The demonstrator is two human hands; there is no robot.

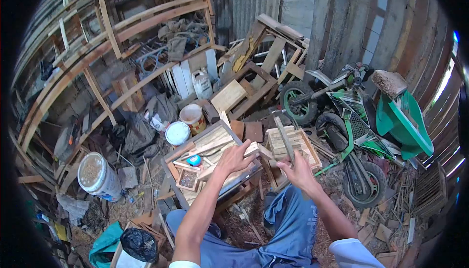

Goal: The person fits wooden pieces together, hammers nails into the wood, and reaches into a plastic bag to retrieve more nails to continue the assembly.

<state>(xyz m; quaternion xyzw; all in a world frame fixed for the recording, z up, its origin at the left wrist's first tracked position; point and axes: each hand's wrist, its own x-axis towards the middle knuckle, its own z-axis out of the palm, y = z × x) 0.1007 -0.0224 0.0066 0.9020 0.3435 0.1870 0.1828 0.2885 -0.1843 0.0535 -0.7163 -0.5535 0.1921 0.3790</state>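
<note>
Near the middle of the head view, my left hand [235, 159] is closed around the end of a short pale wood piece [252, 149] above the workbench. To its right, my right hand [299, 171] grips a long narrow wood strip [284, 138] that points up and away. The two pieces are close together; whether they touch is hard to tell. Under my left hand lies the low workbench [172, 169] with wood strips, a blue round object [194, 160] and a small wooden box of small bits [187, 179]. A slatted wooden crate [312, 156] stands beyond my right hand.
White buckets [178, 133] [99, 175] stand at the left. A green dirt bike [349, 121] and green wheelbarrow [408, 126] are at the right. Wooden frames [244, 89] lean at the back. Wood scraps cover the floor.
</note>
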